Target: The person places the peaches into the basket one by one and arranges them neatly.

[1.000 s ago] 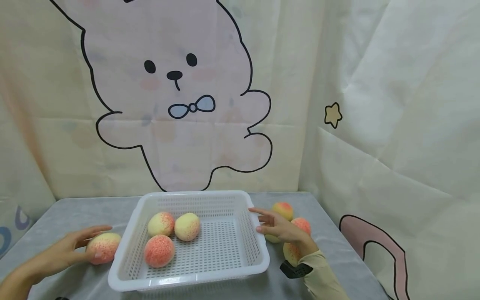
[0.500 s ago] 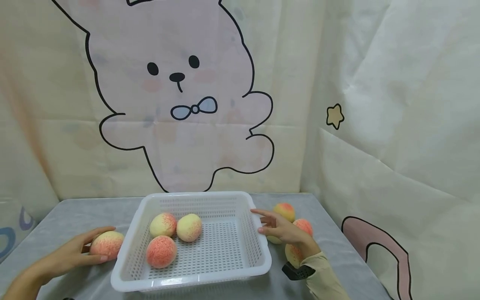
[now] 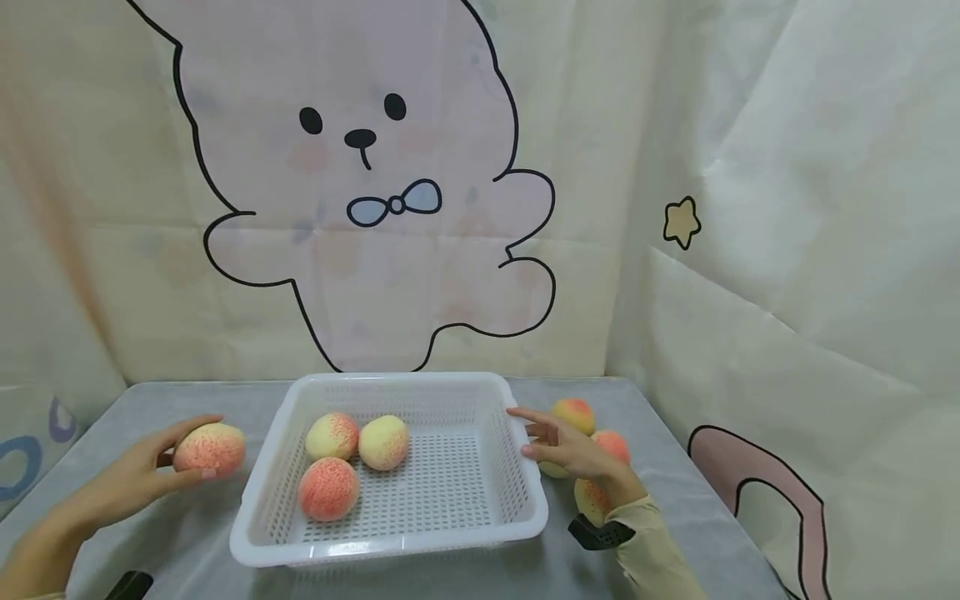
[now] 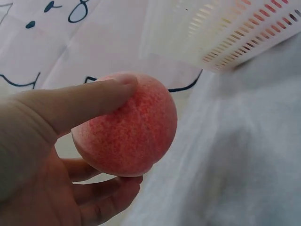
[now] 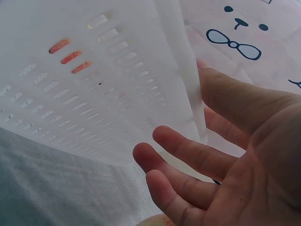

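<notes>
A white slotted basket (image 3: pixel 517 500) stands mid-table with three pink-and-yellow peaches (image 3: pixel 327 487) inside at its left. My left hand (image 3: pixel 161 467) grips another peach (image 3: pixel 210 448) lifted just off the table, left of the basket; the left wrist view shows thumb and fingers curled round this peach (image 4: pixel 127 127). My right hand (image 3: pixel 555 446) is held open against the basket's right wall (image 5: pixel 117 94), fingers (image 5: pixel 188 157) straight and relaxed, holding nothing. Several more peaches (image 3: pixel 573 412) lie on the table behind and under that hand.
The grey cloth-covered table (image 3: pixel 187 542) is hemmed by a cream backdrop with a cartoon rabbit (image 3: pixel 360 192) behind and a draped cloth wall (image 3: pixel 787 333) at the right. A dark band (image 3: pixel 596 533) is on the right wrist.
The left hand has closed round the peach and lifted it slightly off the table. The right hand stays beside the basket's right wall. The view shifted a little.
</notes>
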Motion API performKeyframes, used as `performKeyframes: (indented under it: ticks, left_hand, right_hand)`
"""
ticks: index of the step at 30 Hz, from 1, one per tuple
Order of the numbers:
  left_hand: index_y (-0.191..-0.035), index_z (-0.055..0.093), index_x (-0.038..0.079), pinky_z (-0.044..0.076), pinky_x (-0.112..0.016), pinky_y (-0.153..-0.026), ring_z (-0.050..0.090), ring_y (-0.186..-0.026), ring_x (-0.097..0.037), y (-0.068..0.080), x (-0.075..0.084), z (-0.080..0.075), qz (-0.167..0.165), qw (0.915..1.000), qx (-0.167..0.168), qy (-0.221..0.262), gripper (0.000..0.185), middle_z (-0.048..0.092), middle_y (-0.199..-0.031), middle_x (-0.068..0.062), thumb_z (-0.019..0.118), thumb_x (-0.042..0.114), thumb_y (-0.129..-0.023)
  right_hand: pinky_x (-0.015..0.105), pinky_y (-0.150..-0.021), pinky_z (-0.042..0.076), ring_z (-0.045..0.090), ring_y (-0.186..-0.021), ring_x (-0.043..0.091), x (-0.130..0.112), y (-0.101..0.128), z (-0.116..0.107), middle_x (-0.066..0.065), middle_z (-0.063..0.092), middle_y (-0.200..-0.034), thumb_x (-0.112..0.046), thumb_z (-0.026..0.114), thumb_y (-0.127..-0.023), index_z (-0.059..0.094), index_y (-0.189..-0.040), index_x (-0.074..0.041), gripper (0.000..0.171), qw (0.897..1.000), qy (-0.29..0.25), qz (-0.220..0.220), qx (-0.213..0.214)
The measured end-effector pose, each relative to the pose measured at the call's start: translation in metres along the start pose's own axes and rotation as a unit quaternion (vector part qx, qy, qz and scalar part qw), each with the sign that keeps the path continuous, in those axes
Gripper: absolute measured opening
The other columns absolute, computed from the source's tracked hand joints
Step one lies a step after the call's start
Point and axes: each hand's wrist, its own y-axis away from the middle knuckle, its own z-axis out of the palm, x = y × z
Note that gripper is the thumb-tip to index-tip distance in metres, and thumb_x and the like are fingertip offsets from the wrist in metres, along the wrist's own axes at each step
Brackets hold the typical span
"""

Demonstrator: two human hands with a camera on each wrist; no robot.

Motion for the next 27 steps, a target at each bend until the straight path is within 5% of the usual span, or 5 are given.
performKeyframes:
  ticks: [7, 19, 27]
  left_hand:
    - [-0.150, 0.042, 0.014, 0.050, -0.023, -0.066, 0.058, -0.094, 0.007, -0.009, 0.026, -0.017, 0.058, 0.9973, 0.044, 0.009, 0.068, 0.043, -0.121, 0.041, 0.075, 0.014, -0.091]
    - [-0.152, 0.038, 0.014, 0.057, -0.025, -0.072, 0.066, -0.096, 0.003, -0.026, 0.072, -0.029, 0.036, 0.9982, -0.008, 0.048, 0.069, 0.053, -0.120, 0.030, 0.074, 0.021, -0.093]
    - [-0.147, 0.045, 0.014, 0.058, -0.026, -0.073, 0.069, -0.094, -0.002, -0.032, 0.088, -0.021, 0.068, 0.9952, -0.013, 0.068, 0.063, 0.057, -0.122, 0.025, 0.075, 0.020, -0.092]
  right_hand:
    - [0.035, -0.094, 0.057, 0.063, -0.124, 0.027, -0.004, 0.002, 0.001, 0.035, 0.044, -0.150, -0.013, 0.059, -0.103, 0.024, -0.159, -0.001, 0.068, 1.000, -0.010, -0.003, -0.003]
    - [0.035, -0.094, 0.057, 0.061, -0.126, 0.034, 0.001, 0.002, 0.002, 0.035, 0.044, -0.150, -0.012, 0.058, -0.103, 0.023, -0.160, -0.002, 0.068, 1.000, -0.013, 0.003, 0.003]
    - [0.032, -0.093, 0.057, 0.056, -0.129, 0.044, -0.001, 0.001, 0.001, 0.034, 0.045, -0.150, -0.013, 0.059, -0.103, 0.025, -0.159, -0.002, 0.067, 1.000, -0.002, -0.002, 0.004]
